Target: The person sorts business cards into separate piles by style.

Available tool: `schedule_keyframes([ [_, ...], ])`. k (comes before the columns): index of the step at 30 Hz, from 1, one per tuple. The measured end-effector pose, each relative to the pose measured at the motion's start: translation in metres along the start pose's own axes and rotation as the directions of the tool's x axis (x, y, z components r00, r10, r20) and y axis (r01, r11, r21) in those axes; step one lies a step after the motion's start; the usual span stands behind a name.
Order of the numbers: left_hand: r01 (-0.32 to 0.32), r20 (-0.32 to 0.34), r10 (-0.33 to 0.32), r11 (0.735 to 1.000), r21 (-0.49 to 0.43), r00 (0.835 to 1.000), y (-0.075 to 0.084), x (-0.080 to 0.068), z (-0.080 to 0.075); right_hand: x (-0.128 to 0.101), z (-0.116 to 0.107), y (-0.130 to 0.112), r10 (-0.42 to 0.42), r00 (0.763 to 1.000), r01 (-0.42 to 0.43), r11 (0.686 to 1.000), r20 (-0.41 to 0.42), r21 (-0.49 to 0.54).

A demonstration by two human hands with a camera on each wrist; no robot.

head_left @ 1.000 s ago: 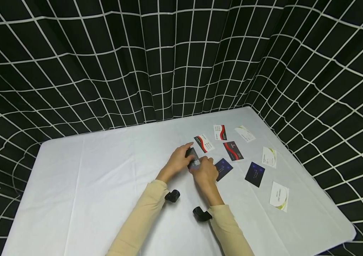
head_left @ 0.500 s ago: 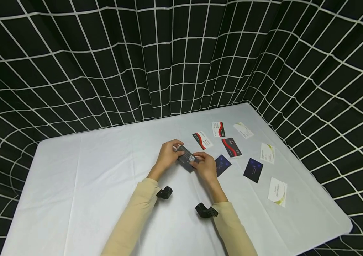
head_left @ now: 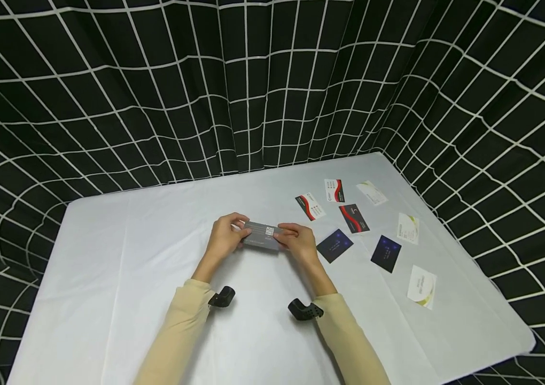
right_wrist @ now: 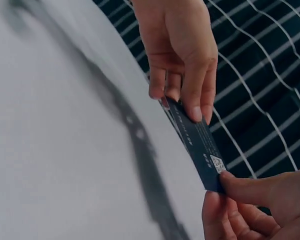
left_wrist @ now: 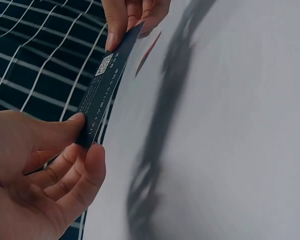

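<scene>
Both hands hold a dark grey business card (head_left: pixel 259 239) with a QR code and pale print, raised over the white table. My left hand (head_left: pixel 224 235) pinches its left end, thumb on the printed face and fingers behind. At the other end, near the QR code, my right hand (head_left: pixel 301 243) pinches it the same way. In the left wrist view a thin second edge runs along under the dark card (left_wrist: pixel 104 85). A dark blue card (head_left: pixel 334 246) lies on the table just right of my right hand.
Right of the hands, several cards lie spread on the white table (head_left: pixel 157 299): a white-and-red card (head_left: pixel 310 207), a black-and-red card (head_left: pixel 354 218), another dark blue card (head_left: pixel 386 254) and a white-and-green card (head_left: pixel 421 287). A black grid-patterned curtain (head_left: pixel 166 96) hangs around the table.
Both hands have moved left with the dark card, away from the spread cards. The card has turned from steeply slanted to nearly level across, and the hands have moved further apart along it.
</scene>
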State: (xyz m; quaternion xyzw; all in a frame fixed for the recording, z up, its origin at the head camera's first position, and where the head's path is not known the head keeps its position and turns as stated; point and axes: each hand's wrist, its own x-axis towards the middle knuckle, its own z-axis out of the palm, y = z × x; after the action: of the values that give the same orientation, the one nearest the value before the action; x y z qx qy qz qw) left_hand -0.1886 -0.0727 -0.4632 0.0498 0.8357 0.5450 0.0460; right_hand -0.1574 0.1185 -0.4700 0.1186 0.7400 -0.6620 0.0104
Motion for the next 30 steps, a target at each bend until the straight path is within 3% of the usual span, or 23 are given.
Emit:
schedule_keyframes([
  [11, 0.075, -0.144, -0.057, 0.989, 0.125, 0.988, -0.032, -0.039, -0.077, -0.005, 0.081, -0.014, -0.011, 0.985, 0.028, 0.995, 0.175, -0.097],
  [15, 0.125, -0.187, -0.088, 0.972, 0.2, 0.978, -0.048, -0.054, -0.101, -0.009, 0.11, -0.014, -0.018, 0.971, 0.057, 0.986, 0.238, -0.157],
  [20, 0.166, -0.229, -0.099, 0.94, 0.299, 0.968, -0.062, -0.064, -0.119, -0.011, 0.136, -0.011, -0.029, 0.956, 0.108, 0.959, 0.291, -0.261],
  [24, 0.188, -0.247, -0.11, 0.928, 0.321, 0.963, -0.067, -0.07, -0.128, -0.013, 0.151, -0.009, -0.042, 0.959, 0.145, 0.923, 0.281, -0.356],
  [30, 0.218, -0.279, -0.119, 0.909, 0.355, 0.953, -0.072, -0.075, -0.136, -0.015, 0.166, -0.008, -0.064, 0.966, 0.193, 0.825, 0.252, -0.531],
])
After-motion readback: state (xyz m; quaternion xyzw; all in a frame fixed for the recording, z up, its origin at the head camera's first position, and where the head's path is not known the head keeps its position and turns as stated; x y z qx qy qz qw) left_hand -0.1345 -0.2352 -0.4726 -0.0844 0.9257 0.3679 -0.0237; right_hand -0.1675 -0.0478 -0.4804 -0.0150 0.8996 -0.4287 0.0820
